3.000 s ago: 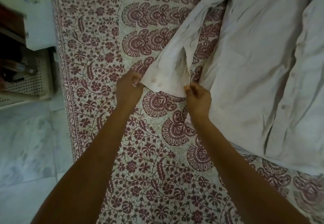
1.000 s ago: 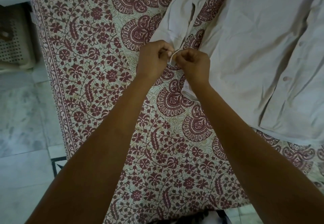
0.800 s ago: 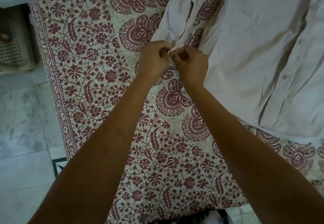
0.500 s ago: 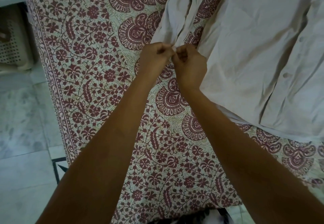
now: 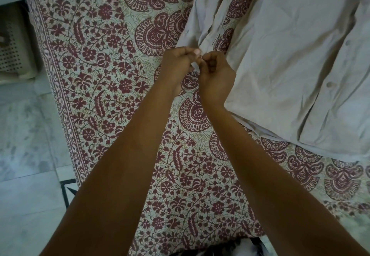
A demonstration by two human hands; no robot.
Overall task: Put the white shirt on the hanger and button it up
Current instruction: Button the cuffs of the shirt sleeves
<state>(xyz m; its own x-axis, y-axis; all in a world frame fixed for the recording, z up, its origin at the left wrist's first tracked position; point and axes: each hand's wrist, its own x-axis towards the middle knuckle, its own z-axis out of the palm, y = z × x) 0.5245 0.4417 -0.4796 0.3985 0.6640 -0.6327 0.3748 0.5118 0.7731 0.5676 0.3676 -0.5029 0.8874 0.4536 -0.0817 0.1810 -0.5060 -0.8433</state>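
The white shirt [image 5: 290, 59] lies spread on the patterned bedspread, its front placket with buttons running down the right side. Its sleeve [image 5: 202, 15] stretches toward me at the upper middle. My left hand [image 5: 177, 65] and my right hand [image 5: 217, 75] meet at the sleeve's cuff [image 5: 195, 66], both pinching it, fingers curled tight; the cuff is mostly hidden between them. No hanger is in view.
The maroon floral bedspread [image 5: 112, 79] covers the bed; its edge runs down the left. Beyond it is pale tiled floor [image 5: 24, 145]. A white perforated basket [image 5: 14, 51] stands at the far left by the bed.
Three seconds ago my hands held the flat cuff at its two corners. They have since come together on it; over the last second they have stayed pinched there with small finger movements.
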